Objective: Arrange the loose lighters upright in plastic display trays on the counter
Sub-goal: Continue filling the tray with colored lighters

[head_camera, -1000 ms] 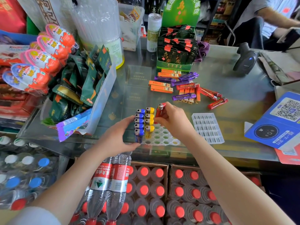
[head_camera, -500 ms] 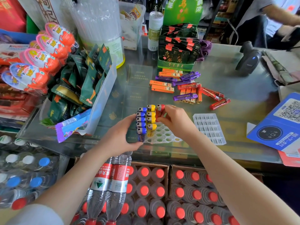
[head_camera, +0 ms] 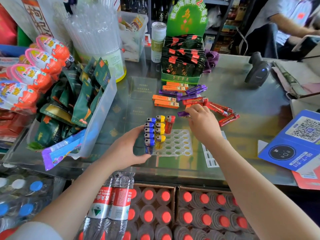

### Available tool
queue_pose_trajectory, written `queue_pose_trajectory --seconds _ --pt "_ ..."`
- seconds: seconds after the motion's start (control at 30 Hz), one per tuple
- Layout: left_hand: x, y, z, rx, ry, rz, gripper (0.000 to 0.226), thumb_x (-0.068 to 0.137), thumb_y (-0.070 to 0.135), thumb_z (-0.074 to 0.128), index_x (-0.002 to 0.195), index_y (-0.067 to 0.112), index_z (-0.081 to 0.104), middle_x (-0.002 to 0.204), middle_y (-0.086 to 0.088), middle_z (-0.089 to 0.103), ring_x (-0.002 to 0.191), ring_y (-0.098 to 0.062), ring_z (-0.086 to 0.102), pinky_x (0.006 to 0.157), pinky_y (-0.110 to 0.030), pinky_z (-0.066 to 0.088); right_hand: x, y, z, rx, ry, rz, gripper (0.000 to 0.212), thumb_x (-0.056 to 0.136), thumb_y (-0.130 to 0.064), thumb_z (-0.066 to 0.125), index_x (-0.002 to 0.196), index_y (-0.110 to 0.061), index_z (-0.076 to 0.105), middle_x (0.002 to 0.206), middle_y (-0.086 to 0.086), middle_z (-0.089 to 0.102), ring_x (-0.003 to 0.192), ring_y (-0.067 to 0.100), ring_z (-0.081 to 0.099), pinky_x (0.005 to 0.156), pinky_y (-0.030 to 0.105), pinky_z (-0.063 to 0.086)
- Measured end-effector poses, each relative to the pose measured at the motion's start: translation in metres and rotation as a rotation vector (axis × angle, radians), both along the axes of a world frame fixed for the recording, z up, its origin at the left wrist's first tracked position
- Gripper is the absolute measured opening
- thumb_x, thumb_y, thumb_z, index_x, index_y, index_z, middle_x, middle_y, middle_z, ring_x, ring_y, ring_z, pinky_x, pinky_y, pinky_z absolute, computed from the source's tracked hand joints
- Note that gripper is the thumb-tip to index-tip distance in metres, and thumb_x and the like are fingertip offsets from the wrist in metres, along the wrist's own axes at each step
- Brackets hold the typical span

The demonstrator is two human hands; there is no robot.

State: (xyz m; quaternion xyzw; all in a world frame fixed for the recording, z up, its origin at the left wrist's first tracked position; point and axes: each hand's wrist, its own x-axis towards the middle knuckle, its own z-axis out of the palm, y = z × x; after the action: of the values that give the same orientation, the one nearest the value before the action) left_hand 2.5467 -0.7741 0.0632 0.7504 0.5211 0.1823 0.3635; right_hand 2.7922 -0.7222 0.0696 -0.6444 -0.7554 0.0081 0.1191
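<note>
Tray in use: the white tray (head_camera: 174, 142) lies on the glass tabletop (head_camera: 242, 108), near the front edge; it is the landmark for all places below.
Done: ten lighters stand upright in the tray, all on its left part.
Blue lighters (head_camera: 149, 134): five, a full row along the left edge of the tray.
Yellow lighters (head_camera: 160, 130): four, in the second row, just right of the blue ones.
Red lighter (head_camera: 170, 124): one, at the far end of the third row.
Left to do: most holes of the tray are empty, the whole right part and the rest of the third row.
Loose pile (head_camera: 194, 97): it lies flat on the tabletop behind the tray, a little to the right; about four orange, about four purple and about five red lighters, but they overlap, so this count is not sure.
Second tray (head_camera: 210, 158): one, empty, flat on the tabletop just right of the tray, partly hidden by the right arm.
Left hand (head_camera: 129, 149): the fingers curl around the left edge of the tray and the blue row, and hold it steady.
Right hand (head_camera: 202, 122): it reaches to the near edge of the loose pile, the fingers bent down onto a purple lighter (head_camera: 181, 113); I judge it pinches this one, but a firm grip I cannot tell.
Progress: I judge it is an early stage, less than half of the first tray.
</note>
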Motion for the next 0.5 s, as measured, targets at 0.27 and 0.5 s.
queue_pose_trajectory --seconds 0.27,0.5 --pt "0.001 0.004 -0.003 0.040 -0.024 -0.005 0.056 0.067 0.035 0.071 0.110 0.054 0.041 0.111 0.031 0.052 0.106 0.014 0.046 0.080 -0.003 0.033 -0.006 0.012 -0.004 0.088 -0.172 0.057 0.030 0.061 0.001 0.078 0.085 -0.008 0.064 0.080 0.006 0.062 0.067 0.026 0.058 0.050 0.026 0.038" --pt "-0.002 0.005 -0.008 0.076 -0.023 -0.023 0.063 0.067 0.034 0.072 0.122 0.044 0.042 0.119 0.029 0.052 0.111 0.010 0.046 0.088 -0.010 0.035 0.003 -0.018 -0.012 0.129 -0.095 0.239 0.041 0.049 0.013 0.076 0.083 -0.007 0.066 0.079 0.005 0.066 0.060 0.026 0.060 0.044 0.025 0.044"
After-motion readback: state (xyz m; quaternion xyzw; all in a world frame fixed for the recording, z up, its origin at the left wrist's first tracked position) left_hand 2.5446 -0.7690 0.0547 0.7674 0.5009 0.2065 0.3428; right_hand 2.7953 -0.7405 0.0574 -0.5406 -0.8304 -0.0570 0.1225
